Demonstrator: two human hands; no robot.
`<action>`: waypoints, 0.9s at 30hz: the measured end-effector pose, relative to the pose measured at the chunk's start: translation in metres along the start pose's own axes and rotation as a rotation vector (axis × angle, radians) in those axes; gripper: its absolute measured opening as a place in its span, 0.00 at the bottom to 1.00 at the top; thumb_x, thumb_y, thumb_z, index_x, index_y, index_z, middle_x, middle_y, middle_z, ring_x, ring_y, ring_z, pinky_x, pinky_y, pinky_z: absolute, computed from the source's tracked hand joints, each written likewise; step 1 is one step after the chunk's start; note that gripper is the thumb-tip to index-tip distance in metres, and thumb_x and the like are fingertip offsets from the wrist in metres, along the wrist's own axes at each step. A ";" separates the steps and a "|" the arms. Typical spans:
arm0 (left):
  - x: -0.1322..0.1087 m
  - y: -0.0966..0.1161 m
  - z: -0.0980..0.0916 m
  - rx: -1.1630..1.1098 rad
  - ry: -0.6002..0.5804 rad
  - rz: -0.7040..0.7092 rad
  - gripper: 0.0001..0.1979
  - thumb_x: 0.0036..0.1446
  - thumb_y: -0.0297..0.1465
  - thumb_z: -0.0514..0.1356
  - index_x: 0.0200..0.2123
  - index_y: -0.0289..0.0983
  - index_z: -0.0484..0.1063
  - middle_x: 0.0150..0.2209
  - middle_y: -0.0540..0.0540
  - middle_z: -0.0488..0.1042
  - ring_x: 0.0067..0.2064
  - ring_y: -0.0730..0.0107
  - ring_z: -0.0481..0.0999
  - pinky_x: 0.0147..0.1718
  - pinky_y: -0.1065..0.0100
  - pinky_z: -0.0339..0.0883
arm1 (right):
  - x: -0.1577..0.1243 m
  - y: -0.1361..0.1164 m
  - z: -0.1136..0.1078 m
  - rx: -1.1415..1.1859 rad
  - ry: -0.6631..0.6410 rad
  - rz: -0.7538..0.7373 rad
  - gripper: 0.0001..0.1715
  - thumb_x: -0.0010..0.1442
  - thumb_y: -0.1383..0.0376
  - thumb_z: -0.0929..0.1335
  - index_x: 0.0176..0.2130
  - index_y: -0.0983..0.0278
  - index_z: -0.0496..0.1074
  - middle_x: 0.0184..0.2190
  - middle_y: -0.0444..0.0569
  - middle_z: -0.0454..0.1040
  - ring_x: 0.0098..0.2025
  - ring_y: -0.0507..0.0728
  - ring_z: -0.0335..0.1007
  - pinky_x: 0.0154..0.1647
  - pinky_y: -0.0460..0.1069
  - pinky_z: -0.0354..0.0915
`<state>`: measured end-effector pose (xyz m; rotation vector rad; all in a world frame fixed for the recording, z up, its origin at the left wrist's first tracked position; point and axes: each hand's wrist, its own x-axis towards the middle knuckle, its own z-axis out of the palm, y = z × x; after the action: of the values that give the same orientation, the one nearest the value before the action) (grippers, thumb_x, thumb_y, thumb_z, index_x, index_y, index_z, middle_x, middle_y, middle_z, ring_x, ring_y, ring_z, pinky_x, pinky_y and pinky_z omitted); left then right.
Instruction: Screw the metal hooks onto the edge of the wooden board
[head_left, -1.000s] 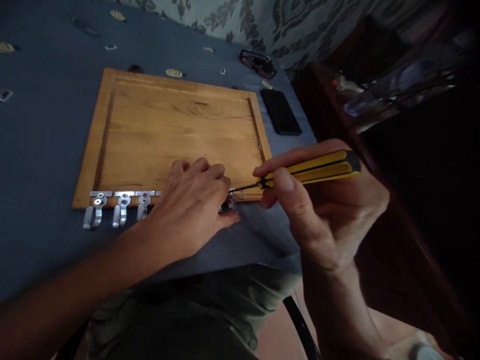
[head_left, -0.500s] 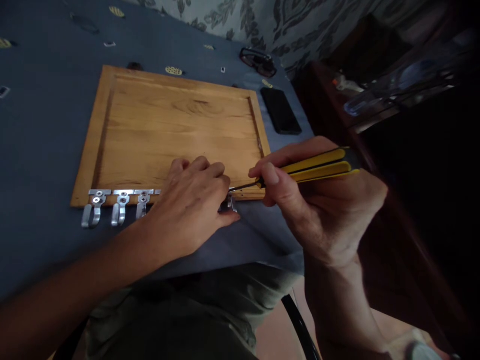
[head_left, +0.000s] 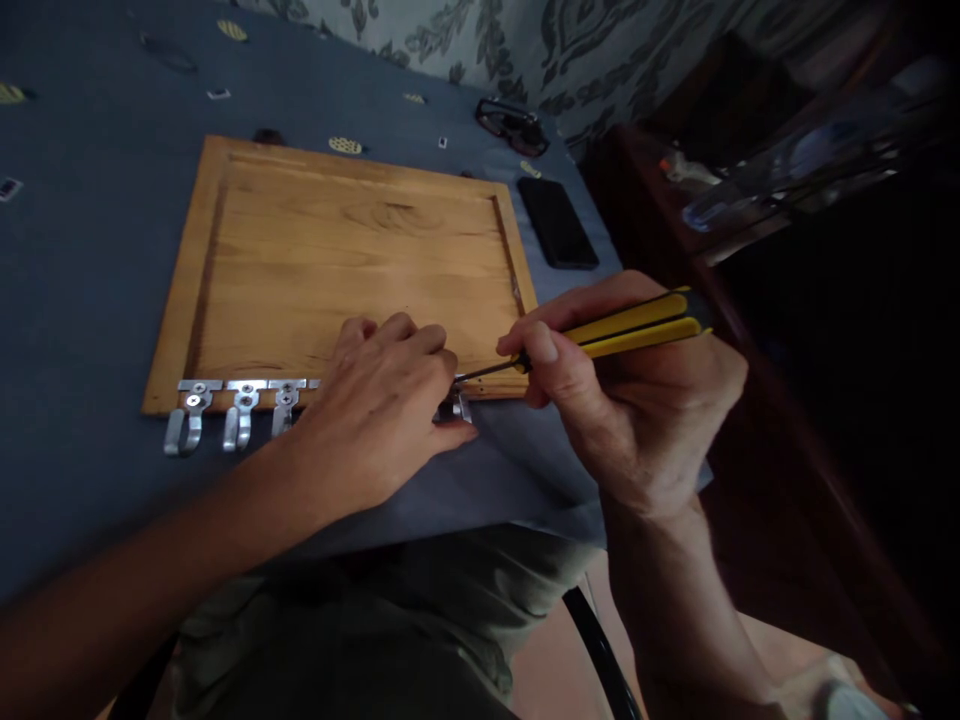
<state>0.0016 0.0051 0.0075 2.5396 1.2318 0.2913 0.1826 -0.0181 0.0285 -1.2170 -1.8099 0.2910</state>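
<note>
Here, metal hooks [head_left: 244, 402] line the near edge of the wooden board [head_left: 337, 250] on the blue cloth [head_left: 75, 300]. Your left hand [head_left: 386, 400], fingers half curled, covers part of the row; its grip I cannot tell. Your right hand [head_left: 637, 425] is wrapped round the screwdriver [head_left: 637, 337], shaft running to your left fingers. A phone [head_left: 559, 225] lies beside the board.

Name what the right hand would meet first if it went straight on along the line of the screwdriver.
The right hand would most likely meet the left hand, towards which the screwdriver points, though depth is unclear.
</note>
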 end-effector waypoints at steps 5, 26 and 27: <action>0.000 0.002 -0.002 0.010 -0.029 -0.017 0.16 0.61 0.45 0.72 0.41 0.38 0.82 0.42 0.43 0.80 0.53 0.44 0.77 0.51 0.46 0.67 | -0.002 -0.001 0.004 -0.050 0.049 0.011 0.13 0.71 0.59 0.72 0.32 0.57 0.76 0.29 0.42 0.77 0.24 0.49 0.70 0.27 0.49 0.66; -0.001 0.000 -0.001 -0.016 -0.010 -0.006 0.16 0.61 0.44 0.72 0.43 0.38 0.82 0.44 0.44 0.81 0.54 0.45 0.77 0.50 0.47 0.66 | -0.012 0.000 0.003 0.178 0.018 0.107 0.05 0.67 0.59 0.75 0.39 0.58 0.81 0.31 0.41 0.81 0.24 0.51 0.76 0.28 0.48 0.75; -0.001 0.001 -0.001 -0.017 -0.006 -0.002 0.16 0.61 0.44 0.72 0.43 0.38 0.82 0.44 0.44 0.81 0.53 0.45 0.77 0.50 0.48 0.65 | -0.013 0.001 0.006 0.160 0.047 0.105 0.06 0.67 0.59 0.76 0.39 0.57 0.81 0.31 0.42 0.81 0.24 0.51 0.75 0.27 0.49 0.75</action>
<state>0.0012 0.0040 0.0082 2.5230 1.2237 0.2922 0.1803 -0.0267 0.0176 -1.1977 -1.6528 0.4542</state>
